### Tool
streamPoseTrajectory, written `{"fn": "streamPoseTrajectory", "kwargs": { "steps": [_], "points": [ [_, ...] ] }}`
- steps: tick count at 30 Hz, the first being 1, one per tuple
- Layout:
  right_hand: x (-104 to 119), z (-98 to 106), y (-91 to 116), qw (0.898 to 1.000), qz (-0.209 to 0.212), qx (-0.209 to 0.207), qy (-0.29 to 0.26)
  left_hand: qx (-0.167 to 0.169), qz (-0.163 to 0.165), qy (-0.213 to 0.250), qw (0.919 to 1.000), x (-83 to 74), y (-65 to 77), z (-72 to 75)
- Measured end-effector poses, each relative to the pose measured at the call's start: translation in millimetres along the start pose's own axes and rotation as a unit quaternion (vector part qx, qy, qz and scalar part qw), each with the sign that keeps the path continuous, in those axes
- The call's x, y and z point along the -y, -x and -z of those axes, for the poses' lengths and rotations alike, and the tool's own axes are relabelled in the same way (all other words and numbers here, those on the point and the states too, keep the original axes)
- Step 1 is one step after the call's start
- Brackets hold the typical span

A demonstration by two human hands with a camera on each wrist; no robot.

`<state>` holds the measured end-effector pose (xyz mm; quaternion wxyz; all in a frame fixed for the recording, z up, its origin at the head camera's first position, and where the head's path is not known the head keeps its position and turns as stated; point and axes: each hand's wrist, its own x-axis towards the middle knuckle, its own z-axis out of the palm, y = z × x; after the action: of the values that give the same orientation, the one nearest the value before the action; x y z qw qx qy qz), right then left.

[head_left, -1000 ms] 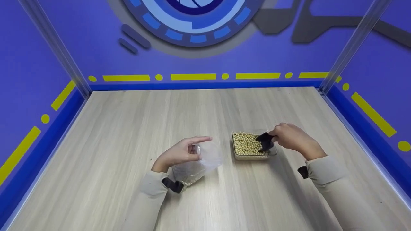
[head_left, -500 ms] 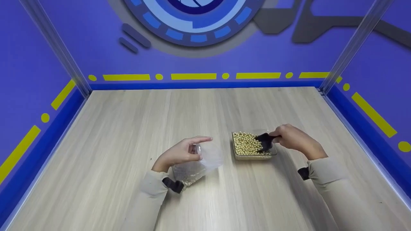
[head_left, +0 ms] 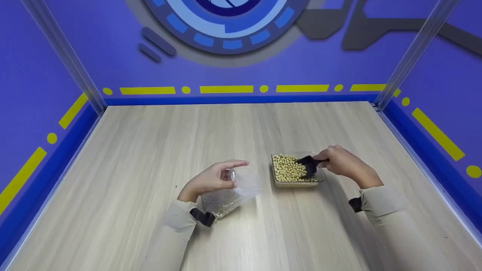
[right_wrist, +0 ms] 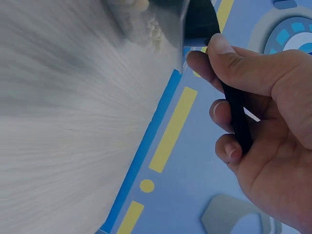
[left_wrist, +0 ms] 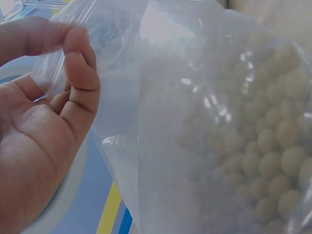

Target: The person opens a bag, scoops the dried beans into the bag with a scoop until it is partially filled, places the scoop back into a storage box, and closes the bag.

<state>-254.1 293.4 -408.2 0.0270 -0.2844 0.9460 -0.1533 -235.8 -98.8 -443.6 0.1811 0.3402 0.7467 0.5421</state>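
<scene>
In the head view my left hand (head_left: 211,180) holds a clear plastic bag (head_left: 248,184) near its mouth, with the index finger stretched out along the opening. Round pale beans (left_wrist: 273,161) fill the lower part of the bag in the left wrist view. To the right stands a clear rectangular container (head_left: 297,184) of yellowish soybeans (head_left: 287,169). My right hand (head_left: 344,163) grips the handle of a black scoop (head_left: 308,165), whose head sits among the beans at the container's right side. In the right wrist view, fingers and thumb wrap the scoop handle (right_wrist: 236,117).
Both things are on a light wood-grain table (head_left: 169,143). Blue walls with yellow markings (head_left: 226,89) enclose its back and sides, with metal posts (head_left: 410,52) at the corners.
The scoop and right hand have shifted slightly, with the scoop's head now a little further left in the beans. My left hand and the bag have stayed in place.
</scene>
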Motion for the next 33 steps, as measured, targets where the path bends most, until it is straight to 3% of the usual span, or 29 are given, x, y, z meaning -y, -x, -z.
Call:
{"fn": "streamPoseTrajectory", "kwargs": {
  "steps": [16, 33],
  "points": [
    [-5.5, -10.7, -4.5, 0.997, -0.037, 0.03, -0.057, 0.002, 0.004, 0.015, 0.9999, 0.6, 1.2, 0.8],
    [-12.9, -27.2, -5.6, 0.99, -0.065, 0.033, -0.118, 0.001, 0.002, 0.015, 0.9999, 0.7, 1.2, 2.2]
  ]
}}
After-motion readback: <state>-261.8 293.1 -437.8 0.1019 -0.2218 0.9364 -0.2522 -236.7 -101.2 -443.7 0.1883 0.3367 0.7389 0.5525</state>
